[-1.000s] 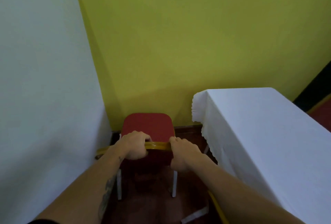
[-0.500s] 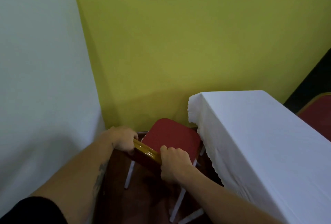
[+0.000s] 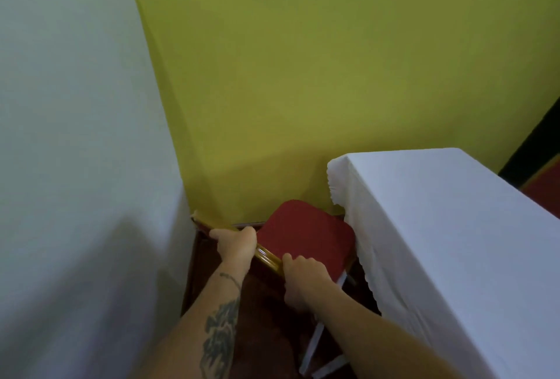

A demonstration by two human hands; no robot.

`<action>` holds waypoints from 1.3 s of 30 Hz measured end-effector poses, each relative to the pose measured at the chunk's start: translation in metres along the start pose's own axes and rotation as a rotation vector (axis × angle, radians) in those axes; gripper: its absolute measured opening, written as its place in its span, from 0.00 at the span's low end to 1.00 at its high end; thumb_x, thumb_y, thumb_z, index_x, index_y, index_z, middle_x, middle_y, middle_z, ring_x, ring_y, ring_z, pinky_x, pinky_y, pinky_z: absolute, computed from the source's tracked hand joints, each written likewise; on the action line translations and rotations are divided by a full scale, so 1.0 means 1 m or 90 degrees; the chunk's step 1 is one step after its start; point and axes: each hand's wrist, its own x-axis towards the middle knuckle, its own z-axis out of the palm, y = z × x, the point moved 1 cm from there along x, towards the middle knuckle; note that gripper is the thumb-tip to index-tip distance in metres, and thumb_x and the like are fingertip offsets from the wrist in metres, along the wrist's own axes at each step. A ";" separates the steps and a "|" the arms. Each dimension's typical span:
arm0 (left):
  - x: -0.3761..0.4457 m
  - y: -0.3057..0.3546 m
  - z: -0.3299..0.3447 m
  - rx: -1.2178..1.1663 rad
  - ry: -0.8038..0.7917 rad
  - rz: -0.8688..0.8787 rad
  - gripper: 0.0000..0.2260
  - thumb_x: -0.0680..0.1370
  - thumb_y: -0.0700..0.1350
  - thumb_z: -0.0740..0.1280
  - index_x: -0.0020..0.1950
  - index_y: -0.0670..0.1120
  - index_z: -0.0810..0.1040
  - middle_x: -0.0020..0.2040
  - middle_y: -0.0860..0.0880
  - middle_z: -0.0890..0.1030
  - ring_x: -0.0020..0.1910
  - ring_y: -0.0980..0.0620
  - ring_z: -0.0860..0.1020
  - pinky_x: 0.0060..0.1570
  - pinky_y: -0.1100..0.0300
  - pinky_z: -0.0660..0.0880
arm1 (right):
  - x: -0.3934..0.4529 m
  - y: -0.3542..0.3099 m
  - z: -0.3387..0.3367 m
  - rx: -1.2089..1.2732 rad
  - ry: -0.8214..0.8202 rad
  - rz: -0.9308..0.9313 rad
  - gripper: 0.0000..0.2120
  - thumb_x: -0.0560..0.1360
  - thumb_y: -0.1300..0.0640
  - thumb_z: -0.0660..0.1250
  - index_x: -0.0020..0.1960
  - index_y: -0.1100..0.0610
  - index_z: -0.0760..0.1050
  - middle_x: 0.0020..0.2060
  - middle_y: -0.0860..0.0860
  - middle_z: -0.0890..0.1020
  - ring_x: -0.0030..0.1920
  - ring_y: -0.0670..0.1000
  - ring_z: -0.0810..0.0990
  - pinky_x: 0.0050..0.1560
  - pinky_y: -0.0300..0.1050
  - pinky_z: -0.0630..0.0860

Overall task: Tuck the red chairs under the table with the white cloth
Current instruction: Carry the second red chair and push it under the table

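A red chair [image 3: 306,236] with a gold-framed back and white legs stands in the corner, turned at an angle, its seat's right edge touching the hanging white cloth. My left hand [image 3: 238,244] grips the left end of the gold top rail. My right hand [image 3: 304,280] grips the rail's right end, close to the table. The table with the white cloth [image 3: 448,242] fills the right side. Part of a second red chair [image 3: 542,194] shows beyond the table at the far right.
A yellow wall [image 3: 303,91] runs close behind the chair. A white wall [image 3: 75,166] closes off the left side. Dark red-brown floor [image 3: 263,318] shows in the narrow gap between the white wall and the table.
The chair has swung and slid right, from facing the yellow wall to angled with its seat against the tablecloth. Both hands stayed on the rail and moved with it.
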 end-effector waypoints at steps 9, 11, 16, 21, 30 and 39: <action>0.066 0.008 -0.022 0.158 -0.067 0.074 0.11 0.66 0.36 0.68 0.47 0.39 0.75 0.51 0.33 0.81 0.50 0.36 0.81 0.54 0.31 0.78 | 0.005 -0.037 0.002 0.063 0.053 -0.049 0.22 0.75 0.55 0.72 0.64 0.60 0.69 0.59 0.58 0.81 0.58 0.63 0.81 0.50 0.56 0.77; 0.081 0.016 -0.027 0.177 -0.097 0.074 0.10 0.67 0.34 0.69 0.47 0.38 0.75 0.46 0.34 0.79 0.45 0.37 0.80 0.53 0.30 0.78 | 0.015 -0.050 0.003 0.074 0.051 -0.052 0.26 0.73 0.53 0.75 0.64 0.60 0.68 0.59 0.58 0.81 0.59 0.63 0.81 0.49 0.56 0.77; 0.120 0.042 -0.024 0.235 -0.185 0.064 0.18 0.68 0.33 0.71 0.55 0.38 0.70 0.50 0.35 0.77 0.48 0.35 0.79 0.55 0.33 0.78 | 0.051 -0.076 -0.002 0.122 0.029 -0.033 0.32 0.70 0.51 0.77 0.66 0.63 0.67 0.60 0.59 0.79 0.60 0.64 0.80 0.52 0.56 0.77; 0.145 0.063 -0.005 0.301 -0.277 0.108 0.15 0.70 0.35 0.71 0.50 0.43 0.68 0.44 0.39 0.76 0.39 0.41 0.78 0.36 0.48 0.77 | 0.083 -0.080 -0.009 0.190 -0.005 0.039 0.35 0.69 0.45 0.75 0.68 0.61 0.65 0.62 0.59 0.77 0.62 0.65 0.78 0.54 0.56 0.74; 0.150 0.070 0.048 0.279 -0.345 0.133 0.12 0.74 0.36 0.69 0.49 0.45 0.66 0.47 0.40 0.75 0.42 0.42 0.78 0.39 0.47 0.79 | 0.099 -0.050 -0.029 0.221 -0.038 0.121 0.45 0.73 0.48 0.73 0.79 0.57 0.50 0.66 0.60 0.76 0.63 0.65 0.77 0.58 0.58 0.73; 0.120 0.053 0.103 0.237 -0.383 0.181 0.14 0.74 0.39 0.70 0.54 0.42 0.67 0.48 0.42 0.74 0.46 0.43 0.77 0.41 0.49 0.76 | 0.080 0.009 -0.040 0.261 -0.046 0.194 0.40 0.74 0.50 0.70 0.80 0.52 0.54 0.66 0.59 0.75 0.65 0.66 0.76 0.61 0.59 0.73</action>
